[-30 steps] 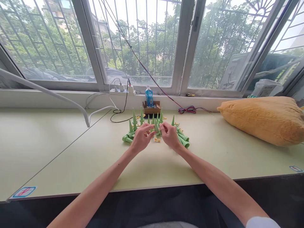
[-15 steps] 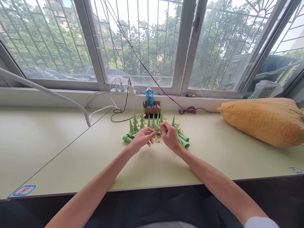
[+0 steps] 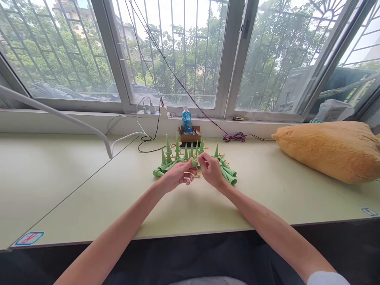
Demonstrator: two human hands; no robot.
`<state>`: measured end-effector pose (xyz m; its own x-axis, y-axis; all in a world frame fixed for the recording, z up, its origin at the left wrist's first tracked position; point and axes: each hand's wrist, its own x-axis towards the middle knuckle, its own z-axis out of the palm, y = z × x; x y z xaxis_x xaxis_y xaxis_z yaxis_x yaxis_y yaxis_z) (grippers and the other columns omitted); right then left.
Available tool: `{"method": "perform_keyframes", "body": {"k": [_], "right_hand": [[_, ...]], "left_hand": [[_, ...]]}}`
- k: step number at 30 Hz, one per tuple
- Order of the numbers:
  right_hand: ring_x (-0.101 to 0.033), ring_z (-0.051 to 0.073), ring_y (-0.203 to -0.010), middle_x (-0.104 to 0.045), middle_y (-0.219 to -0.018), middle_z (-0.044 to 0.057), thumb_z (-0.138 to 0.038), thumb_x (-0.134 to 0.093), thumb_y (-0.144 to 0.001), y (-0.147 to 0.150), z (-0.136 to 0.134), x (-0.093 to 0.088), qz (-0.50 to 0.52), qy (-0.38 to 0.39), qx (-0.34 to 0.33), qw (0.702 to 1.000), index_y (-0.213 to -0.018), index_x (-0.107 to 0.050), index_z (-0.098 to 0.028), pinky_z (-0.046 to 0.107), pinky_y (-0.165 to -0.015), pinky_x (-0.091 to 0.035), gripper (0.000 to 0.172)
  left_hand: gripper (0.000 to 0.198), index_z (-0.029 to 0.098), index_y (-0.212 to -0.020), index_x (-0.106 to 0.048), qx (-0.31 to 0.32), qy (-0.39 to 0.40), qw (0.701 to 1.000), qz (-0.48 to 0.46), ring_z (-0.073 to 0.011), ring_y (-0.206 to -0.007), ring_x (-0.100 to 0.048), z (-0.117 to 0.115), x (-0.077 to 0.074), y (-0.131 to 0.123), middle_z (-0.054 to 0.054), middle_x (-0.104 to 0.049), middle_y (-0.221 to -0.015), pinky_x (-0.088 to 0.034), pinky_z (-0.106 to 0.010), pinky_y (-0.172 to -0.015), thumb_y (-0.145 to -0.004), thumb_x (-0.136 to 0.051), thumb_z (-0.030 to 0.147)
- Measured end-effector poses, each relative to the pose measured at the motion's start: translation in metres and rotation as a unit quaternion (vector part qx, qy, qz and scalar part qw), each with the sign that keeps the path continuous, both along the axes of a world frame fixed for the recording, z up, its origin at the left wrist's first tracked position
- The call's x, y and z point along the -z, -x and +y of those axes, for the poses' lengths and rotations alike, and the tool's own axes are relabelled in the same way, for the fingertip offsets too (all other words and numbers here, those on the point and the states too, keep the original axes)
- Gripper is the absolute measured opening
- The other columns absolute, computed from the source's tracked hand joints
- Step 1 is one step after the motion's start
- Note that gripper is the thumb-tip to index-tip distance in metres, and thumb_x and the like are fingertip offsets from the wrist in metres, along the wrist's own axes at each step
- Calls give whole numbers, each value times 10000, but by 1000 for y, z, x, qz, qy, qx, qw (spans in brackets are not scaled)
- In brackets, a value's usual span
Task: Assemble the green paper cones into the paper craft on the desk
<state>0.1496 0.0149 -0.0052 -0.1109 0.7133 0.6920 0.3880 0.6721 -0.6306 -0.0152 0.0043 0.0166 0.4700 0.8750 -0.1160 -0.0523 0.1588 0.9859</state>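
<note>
My left hand (image 3: 179, 174) holds a small green plastic piece (image 3: 194, 162) between thumb and fingers, over the middle of the table. Close against its right side, my right hand (image 3: 209, 166) pinches a small yellowish part at the green piece; most of that part is hidden by the fingers. Green cones (image 3: 168, 148) stand upright in a group behind my hands, some with yellow valve-like pieces. Green tubes (image 3: 162, 171) lie to the left, and more green tubes (image 3: 230, 174) lie to the right. A yellow piece (image 3: 196, 175) rests on the table just below the held piece.
A cardboard box (image 3: 190, 137) with a blue bottle (image 3: 187, 120) stands behind the cones. Cables (image 3: 236, 137) lie along the sill side. An orange plush cushion (image 3: 326, 150) is at the right. A white curved arm (image 3: 74, 118) crosses the left side above the table (image 3: 89, 190).
The green piece has turned in my left hand, its pointed end no longer showing. My left fingers have shifted slightly right and curled more, while my right hand has moved slightly left.
</note>
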Motion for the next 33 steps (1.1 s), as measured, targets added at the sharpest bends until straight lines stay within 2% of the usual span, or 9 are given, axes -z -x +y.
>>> {"method": "perform_keyframes", "body": {"k": [8, 12, 16, 22, 30, 33], "right_hand": [[-317, 91, -482, -433, -580, -39, -433, -397, -941, -1, 1, -1, -6, 7, 8, 1000, -726, -484, -200, 218, -492, -302, 329], [-305, 96, -490, -398, -559, -42, -440, -401, -939, -3, 3, 0, -17, 14, 15, 1000, -685, -471, -200, 223, -494, -289, 357], [-303, 101, -495, -396, -550, -40, -430, -401, -941, -3, 4, 1, -24, 12, 18, 999, -670, -465, -201, 230, -497, -282, 360], [-317, 106, -492, -401, -537, -37, -432, -404, -936, -4, 4, 1, -37, 12, 22, 999, -638, -454, -201, 239, -503, -290, 380], [-317, 106, -484, -374, -504, -42, -414, -420, -919, -3, 2, -2, -39, 16, 30, 999, -598, -409, -202, 248, -511, -276, 385], [-325, 105, -490, -377, -507, -41, -397, -429, -911, -3, 2, -3, -37, 15, 34, 999, -592, -385, -201, 250, -515, -267, 377]], "left_hand": [[487, 125, -783, -584, -29, -118, 992, 44, -84, -558, -513, 0, 1, -1, -72, -614, -803, -408, -215, -457, -765, -620, 610], [467, 152, -750, -522, -78, -184, 976, 88, -82, -509, -505, -2, 1, -3, -37, -610, -730, -400, -214, -422, -727, -666, 595], [421, 180, -777, -499, -110, -243, 956, 123, -86, -460, -482, -4, 0, -4, 23, -534, -614, -382, -220, -407, -728, -680, 558], [408, 198, -919, -544, -151, -314, 923, 164, -100, -504, -519, -4, 3, -4, -3, -580, -767, -399, -229, -432, -718, -691, 522], [307, 216, -925, -569, -183, -417, 864, 215, -100, -554, -503, -3, 9, -6, -7, -582, -792, -431, -240, -527, -770, -661, 464], [264, 220, -920, -579, -186, -438, 852, 217, -95, -560, -496, -2, 10, -6, -19, -581, -843, -430, -236, -524, -786, -649, 437]]}}
